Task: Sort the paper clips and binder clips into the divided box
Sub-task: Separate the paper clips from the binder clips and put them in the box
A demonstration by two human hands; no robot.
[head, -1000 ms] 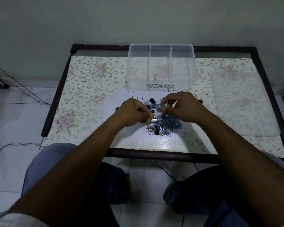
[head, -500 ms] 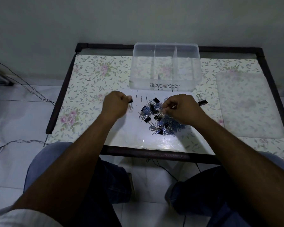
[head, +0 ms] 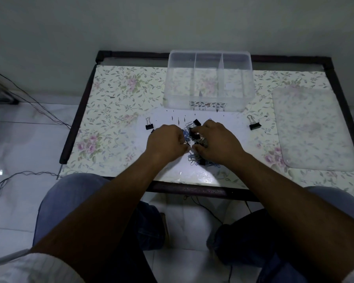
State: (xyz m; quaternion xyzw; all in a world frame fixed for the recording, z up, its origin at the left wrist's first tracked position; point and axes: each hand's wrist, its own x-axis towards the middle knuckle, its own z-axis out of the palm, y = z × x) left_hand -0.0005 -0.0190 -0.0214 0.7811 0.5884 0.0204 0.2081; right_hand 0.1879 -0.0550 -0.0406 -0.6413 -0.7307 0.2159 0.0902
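Note:
A tangled pile of blue paper clips and black binder clips [head: 195,158] lies on the table's near middle. My left hand [head: 168,142] and my right hand [head: 218,139] both rest on the pile with fingers curled down into it, fingertips almost meeting. What the fingers hold is hidden. One black binder clip [head: 149,126] lies alone just left of my left hand, another binder clip [head: 254,125] lies alone to the right. The clear divided box [head: 209,58] stands behind the pile with three compartments, which look empty.
A translucent lid [head: 315,129] lies flat at the right of the floral table cover [head: 114,111]. The dark table frame [head: 192,189] runs along the near edge above my knees. Cables trail over the tiled floor [head: 18,139] at the left.
My left hand carried a black binder clip out to the left, left it on the table and came back to the pile. My right hand stayed on the pile.

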